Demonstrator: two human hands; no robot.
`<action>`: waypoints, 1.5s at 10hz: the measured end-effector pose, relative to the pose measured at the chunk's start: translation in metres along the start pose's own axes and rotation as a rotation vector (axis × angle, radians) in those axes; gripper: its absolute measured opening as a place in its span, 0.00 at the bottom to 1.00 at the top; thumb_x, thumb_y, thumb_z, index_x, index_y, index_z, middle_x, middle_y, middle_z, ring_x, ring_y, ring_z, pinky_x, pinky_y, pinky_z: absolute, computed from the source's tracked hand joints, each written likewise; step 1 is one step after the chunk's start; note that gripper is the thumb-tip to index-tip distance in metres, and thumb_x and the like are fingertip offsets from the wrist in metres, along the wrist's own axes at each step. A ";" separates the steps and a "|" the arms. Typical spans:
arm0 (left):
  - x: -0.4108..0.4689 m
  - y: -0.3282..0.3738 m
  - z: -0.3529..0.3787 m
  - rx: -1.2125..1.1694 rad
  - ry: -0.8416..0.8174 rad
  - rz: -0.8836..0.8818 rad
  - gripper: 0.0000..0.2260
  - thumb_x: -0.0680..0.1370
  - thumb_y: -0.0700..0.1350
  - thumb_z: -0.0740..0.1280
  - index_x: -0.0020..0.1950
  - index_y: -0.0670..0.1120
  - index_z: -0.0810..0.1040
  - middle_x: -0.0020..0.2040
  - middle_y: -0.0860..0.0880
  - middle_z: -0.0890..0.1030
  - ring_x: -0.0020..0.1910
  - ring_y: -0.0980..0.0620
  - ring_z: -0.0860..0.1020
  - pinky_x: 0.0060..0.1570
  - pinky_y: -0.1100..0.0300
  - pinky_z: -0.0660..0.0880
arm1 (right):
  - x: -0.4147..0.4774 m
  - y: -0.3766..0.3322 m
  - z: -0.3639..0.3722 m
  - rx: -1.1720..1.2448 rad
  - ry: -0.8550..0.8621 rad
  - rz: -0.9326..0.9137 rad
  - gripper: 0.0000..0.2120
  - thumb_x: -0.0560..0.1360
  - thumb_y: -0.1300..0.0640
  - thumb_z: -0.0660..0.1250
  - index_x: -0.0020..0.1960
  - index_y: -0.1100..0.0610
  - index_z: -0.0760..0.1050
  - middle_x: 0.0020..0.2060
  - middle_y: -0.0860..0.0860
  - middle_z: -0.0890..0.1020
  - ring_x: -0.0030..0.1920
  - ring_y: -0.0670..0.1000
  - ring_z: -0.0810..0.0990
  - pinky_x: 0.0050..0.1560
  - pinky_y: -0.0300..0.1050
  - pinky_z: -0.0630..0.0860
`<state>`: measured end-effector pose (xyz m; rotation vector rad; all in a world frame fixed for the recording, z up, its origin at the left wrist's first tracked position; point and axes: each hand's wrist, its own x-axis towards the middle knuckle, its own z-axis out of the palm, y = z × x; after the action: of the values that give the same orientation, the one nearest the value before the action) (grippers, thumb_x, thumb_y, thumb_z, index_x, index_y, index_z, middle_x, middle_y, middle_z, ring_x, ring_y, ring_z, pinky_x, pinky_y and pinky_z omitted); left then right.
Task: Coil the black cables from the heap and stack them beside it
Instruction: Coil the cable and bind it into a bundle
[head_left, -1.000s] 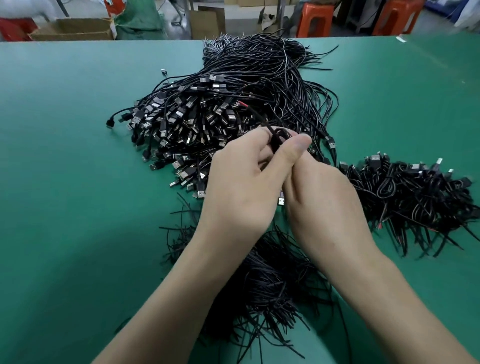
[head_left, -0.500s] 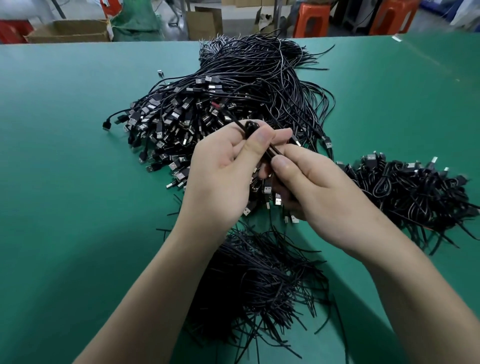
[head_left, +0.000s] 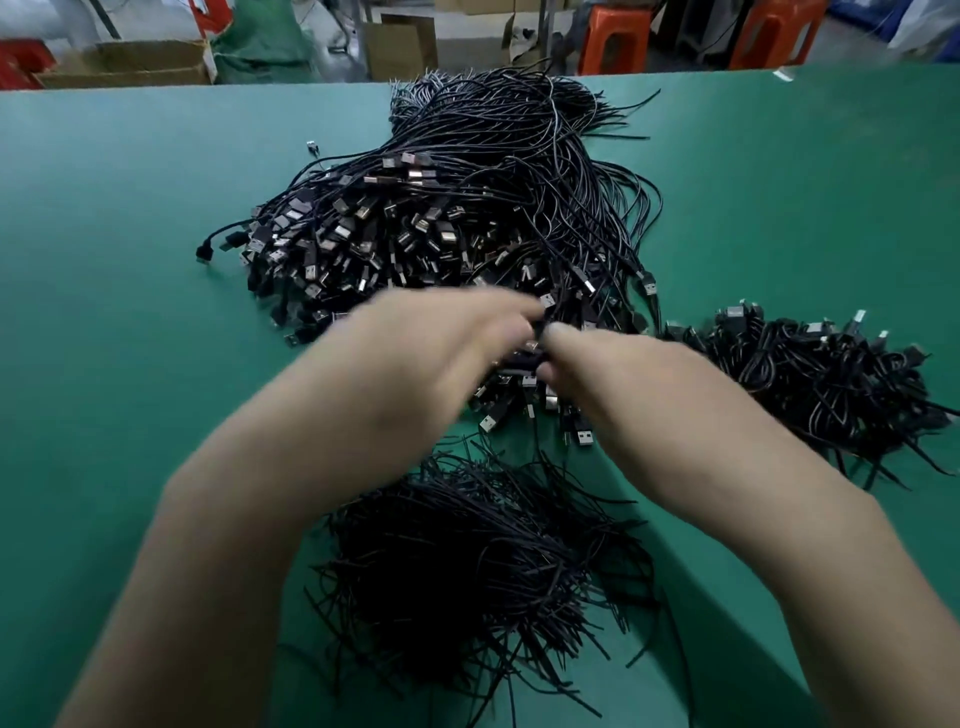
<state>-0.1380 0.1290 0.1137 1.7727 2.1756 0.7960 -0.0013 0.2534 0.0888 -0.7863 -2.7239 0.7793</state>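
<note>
Head view shows a small black cable (head_left: 535, 353) held between both hands above the near edge of the heap (head_left: 467, 218), blurred by motion, so its coiled shape and long axis cannot be read clearly. It sits at the meeting point of the fingertips, roughly centred between the two wrists. The left hand (head_left: 415, 358) closes on it from the left, and the right hand (head_left: 618, 384) from the right; each grip appears pinched on the cable, though the blur hides the exact finger placement. The stack of coiled cables (head_left: 821, 379) lies on the green worktop (head_left: 130, 364) to the right of the grip, just beside the heap, so the right hand is the nearer one for setting the bundle down. A pile of short black ties (head_left: 478, 571) lies nearer the person, below the hands.
</note>
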 end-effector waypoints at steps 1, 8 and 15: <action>-0.003 0.002 0.010 0.172 -0.197 -0.015 0.20 0.82 0.62 0.47 0.54 0.62 0.78 0.41 0.62 0.81 0.45 0.65 0.76 0.43 0.60 0.73 | -0.027 0.001 -0.013 -0.219 -0.067 -0.115 0.09 0.85 0.52 0.57 0.49 0.40 0.59 0.40 0.44 0.75 0.42 0.53 0.78 0.43 0.55 0.77; 0.007 0.036 0.022 -1.152 -0.145 -0.279 0.17 0.88 0.49 0.53 0.41 0.48 0.71 0.28 0.57 0.68 0.26 0.59 0.64 0.27 0.66 0.58 | -0.020 0.009 -0.023 0.865 -0.015 -0.086 0.17 0.83 0.49 0.60 0.64 0.55 0.80 0.51 0.45 0.85 0.47 0.47 0.76 0.50 0.55 0.73; -0.006 0.009 0.011 0.029 -0.579 -0.162 0.03 0.78 0.56 0.73 0.48 0.60 0.87 0.41 0.70 0.82 0.43 0.73 0.78 0.40 0.78 0.71 | -0.014 0.014 -0.016 0.830 0.282 0.082 0.14 0.86 0.54 0.56 0.45 0.56 0.75 0.36 0.50 0.85 0.38 0.54 0.87 0.37 0.50 0.82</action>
<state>-0.1234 0.1273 0.1091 1.5586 1.9025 0.1758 0.0217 0.2623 0.0943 -0.7199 -1.8561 1.5207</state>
